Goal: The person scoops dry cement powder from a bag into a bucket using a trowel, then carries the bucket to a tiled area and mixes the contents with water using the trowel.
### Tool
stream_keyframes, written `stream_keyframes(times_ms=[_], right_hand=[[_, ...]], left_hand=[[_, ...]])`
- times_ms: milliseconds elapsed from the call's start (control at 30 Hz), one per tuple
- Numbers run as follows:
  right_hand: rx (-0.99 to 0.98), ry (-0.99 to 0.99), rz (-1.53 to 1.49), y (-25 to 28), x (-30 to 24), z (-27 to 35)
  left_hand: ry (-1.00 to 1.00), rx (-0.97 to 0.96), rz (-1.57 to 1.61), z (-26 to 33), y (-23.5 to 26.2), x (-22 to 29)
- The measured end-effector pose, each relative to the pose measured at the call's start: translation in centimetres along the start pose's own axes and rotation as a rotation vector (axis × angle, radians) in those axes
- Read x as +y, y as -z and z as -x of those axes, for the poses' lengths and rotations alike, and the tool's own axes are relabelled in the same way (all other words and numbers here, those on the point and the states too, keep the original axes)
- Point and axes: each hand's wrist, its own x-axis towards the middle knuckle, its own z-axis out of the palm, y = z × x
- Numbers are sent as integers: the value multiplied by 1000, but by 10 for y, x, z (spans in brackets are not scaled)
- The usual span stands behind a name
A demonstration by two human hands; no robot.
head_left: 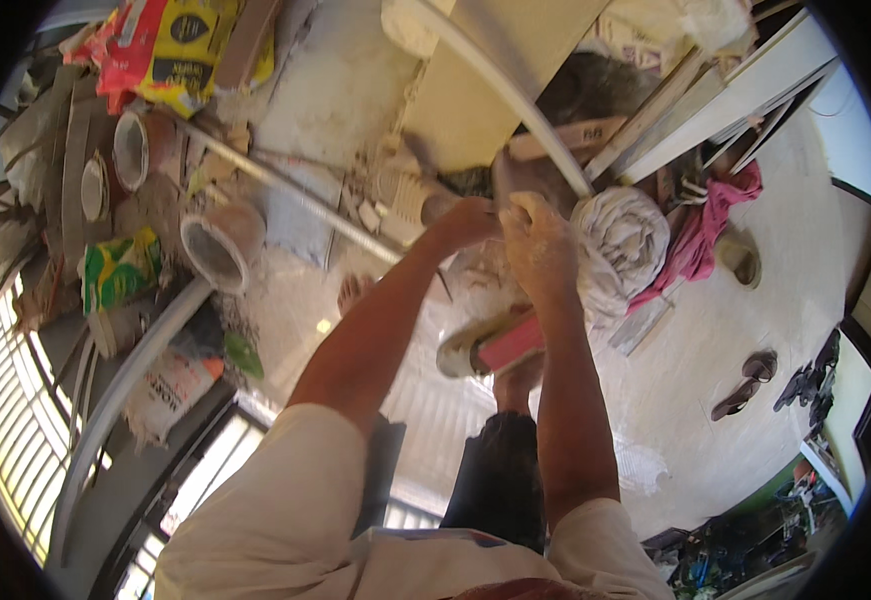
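My left hand (pixel 467 222) and my right hand (pixel 541 245) are close together in front of me, both with curled fingers. What they grip, if anything, is hidden among the fingers. Under them lies a pale, crumpled, dusty heap (pixel 480 268). A bundled greyish-white cloth or sack (pixel 623 240) sits just right of my right hand. Nearer my body, a pale rounded object (pixel 455 352) and a flat pinkish-red piece (pixel 511 345) lie beside my right forearm, which partly covers them.
A long pale pole (pixel 295 190) crosses the floor at left. Clay-coloured pots (pixel 223 246), a yellow-and-red bag (pixel 170 50) and a green packet (pixel 120 270) crowd that side. Right are pink cloth (pixel 700 240), a dusty shoe (pixel 738 262), sandals (pixel 747 384) and leaning boards (pixel 725 100).
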Motion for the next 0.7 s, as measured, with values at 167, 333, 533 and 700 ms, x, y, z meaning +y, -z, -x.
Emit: stream_keyframes(times_ms=[167,333,533,700], right_hand=[[593,48,422,-19,3,-111],[340,-11,583,-14,41,-154],[821,46,293,60,64,-103],[620,-381,503,119,65,-74]], left_hand=[[275,740,85,-55,139,22],[66,411,340,-139,215,32],[147,368,568,-140,218,81],[74,641,519,-112,195,100]])
